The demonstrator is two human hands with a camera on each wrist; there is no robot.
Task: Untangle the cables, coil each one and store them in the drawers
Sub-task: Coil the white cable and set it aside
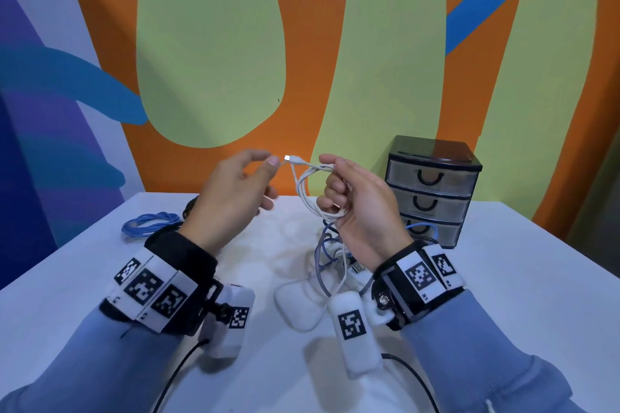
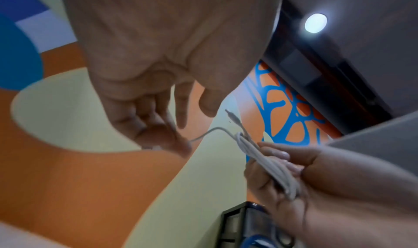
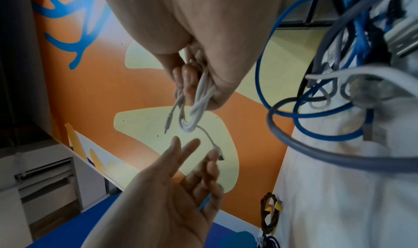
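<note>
White cable [image 1: 308, 189]: thin, smooth, looped in a bundle, clenched in the right hand [image 1: 360, 208] above the white table [image 1: 503, 278]. Left hand [image 1: 231, 191] at 9 o'clock, fingers relaxed, fingertips by the metal plug [image 1: 288, 157]; contact unclear. Dark plastic drawers [image 1: 432, 191] at 3 o'clock.

No legible text, brand or number is found in any view. Only black-and-white square code markers [image 1: 419, 275] are seen, printed on the white wrist bands [image 1: 157, 292]; they carry patterns, not readable characters.
</note>
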